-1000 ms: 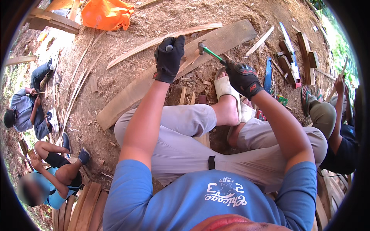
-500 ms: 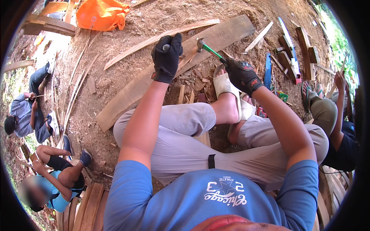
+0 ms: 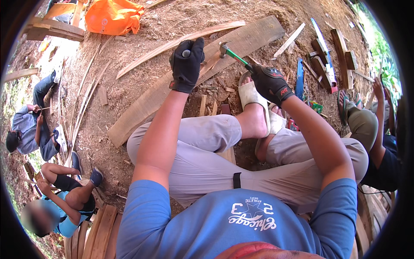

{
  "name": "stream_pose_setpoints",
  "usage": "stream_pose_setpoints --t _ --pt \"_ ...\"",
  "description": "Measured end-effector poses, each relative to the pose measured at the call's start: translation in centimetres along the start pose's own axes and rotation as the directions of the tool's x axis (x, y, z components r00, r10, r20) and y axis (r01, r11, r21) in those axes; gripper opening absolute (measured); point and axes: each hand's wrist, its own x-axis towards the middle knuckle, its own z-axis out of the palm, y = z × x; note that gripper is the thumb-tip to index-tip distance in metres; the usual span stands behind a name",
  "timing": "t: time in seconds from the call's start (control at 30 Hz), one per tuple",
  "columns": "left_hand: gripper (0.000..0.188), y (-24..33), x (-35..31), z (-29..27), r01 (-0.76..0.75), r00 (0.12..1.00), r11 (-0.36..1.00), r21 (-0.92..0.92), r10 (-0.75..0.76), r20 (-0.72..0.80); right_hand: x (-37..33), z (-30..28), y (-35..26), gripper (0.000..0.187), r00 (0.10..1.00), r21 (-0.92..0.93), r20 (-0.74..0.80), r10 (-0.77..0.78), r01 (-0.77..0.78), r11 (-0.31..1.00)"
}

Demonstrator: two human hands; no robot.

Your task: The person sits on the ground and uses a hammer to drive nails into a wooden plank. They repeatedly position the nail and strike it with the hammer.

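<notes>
My right hand [image 3: 271, 83], in a black glove, is wrapped round the dark grip of a claw hammer [image 3: 235, 55] with a green shaft. The hammer's metal head points toward my left hand [image 3: 186, 64], a short gap away. That hand, also gloved in black, is closed in a fist round a rod-like tool [image 3: 186, 53]. Only its round, pale end shows; the rest is hidden, so its kind is unclear. A narrow strip of reddish-brown wood [image 3: 210, 66] slants just right of the fist, over a long wide plank [image 3: 144, 108] lying on the ground beneath my hands.
A thin curved board [image 3: 181, 41] lies beyond the plank. Right of my sandalled feet are a blue saw blade [image 3: 299, 80], a spirit level [image 3: 324, 52] and wood blocks [image 3: 345, 56]. An orange bag [image 3: 113, 17] lies far left. Other people sit at both sides.
My hands, the hammer and the held tool stay almost in place. At the right edge, a co-worker's hand has shifted slightly.
</notes>
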Motion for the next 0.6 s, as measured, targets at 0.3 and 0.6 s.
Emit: stream_pose_setpoints --t 0.3,0.6 --pt "0.038 0.8 -0.1 -0.1 0.009 0.999 0.989 0.148 -0.016 0.048 0.1 -2.8 -0.8 0.019 0.978 0.015 -0.152 -0.142 0.146 0.989" --pt "0.034 0.1 0.2 -0.1 0.077 0.997 0.995 0.059 -0.078 0.015 -4.0 -14.9 -9.8 0.035 0.655 -0.052 -0.533 -0.535 0.606 0.794"
